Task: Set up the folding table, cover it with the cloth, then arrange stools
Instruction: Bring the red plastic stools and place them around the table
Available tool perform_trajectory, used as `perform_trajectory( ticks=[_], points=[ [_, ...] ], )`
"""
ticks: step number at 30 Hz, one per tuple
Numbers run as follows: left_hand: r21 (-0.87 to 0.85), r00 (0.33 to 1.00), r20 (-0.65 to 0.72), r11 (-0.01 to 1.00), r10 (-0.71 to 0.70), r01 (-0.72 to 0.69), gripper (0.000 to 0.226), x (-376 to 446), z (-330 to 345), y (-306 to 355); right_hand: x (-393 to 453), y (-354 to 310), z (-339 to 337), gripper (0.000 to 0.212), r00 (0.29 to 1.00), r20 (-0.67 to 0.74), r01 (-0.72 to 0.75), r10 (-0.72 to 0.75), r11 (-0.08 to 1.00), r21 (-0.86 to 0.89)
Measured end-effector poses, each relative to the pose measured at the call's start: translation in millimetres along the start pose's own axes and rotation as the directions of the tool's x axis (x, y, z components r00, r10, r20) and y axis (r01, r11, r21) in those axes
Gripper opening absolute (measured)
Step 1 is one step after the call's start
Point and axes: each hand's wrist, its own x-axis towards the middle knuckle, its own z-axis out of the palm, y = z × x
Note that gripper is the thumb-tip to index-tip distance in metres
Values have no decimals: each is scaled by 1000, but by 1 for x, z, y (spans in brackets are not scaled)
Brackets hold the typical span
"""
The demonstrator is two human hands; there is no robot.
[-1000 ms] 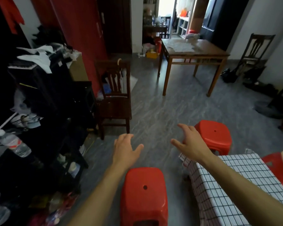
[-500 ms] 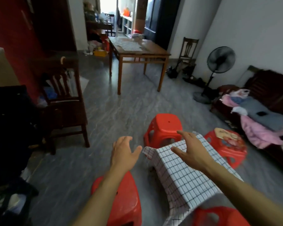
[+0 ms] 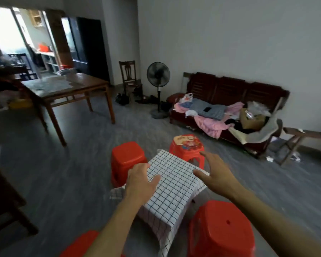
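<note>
Both hands are hovering with fingers spread and holding nothing: the left hand (image 3: 140, 179) is hanging over the near-left part of the white cloth with the thin dark grid (image 3: 174, 184), and the right hand (image 3: 216, 173) is reaching out past its right edge (whether either palm is actually touching the fabric cannot be told). That cloth is draping over the small low folding table, hiding it completely. Just beyond the left hand a plain red plastic stool (image 3: 127, 160) is standing against the table's far-left side; just beyond the right hand's fingertips a red plastic stool with a printed picture on its seat (image 3: 186, 143) is sitting at the far corner. Below the right forearm a large red plastic stool with a hole in its seat (image 3: 221, 229) is standing, and under the left forearm the edge of another red stool (image 3: 78, 245) is peeking in. Well beyond the hands are a brown wooden dining table (image 3: 67, 86), a black standing fan (image 3: 158, 75) and a dark wooden sofa piled with clothes (image 3: 230, 93).
</note>
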Motion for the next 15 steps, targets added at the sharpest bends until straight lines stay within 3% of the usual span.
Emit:
perform_trajectory(
  ticks=[9,15],
  points=[
    [17,971,176,986,160,-166,71,-76,129,169,-122,175,-107,70,980,-92,-170,175,984,56],
    [-31,875,348,938,335,-346,64,-114,224,291,-223,279,-180,69,903,-199,-379,381,924,50]
  ],
)
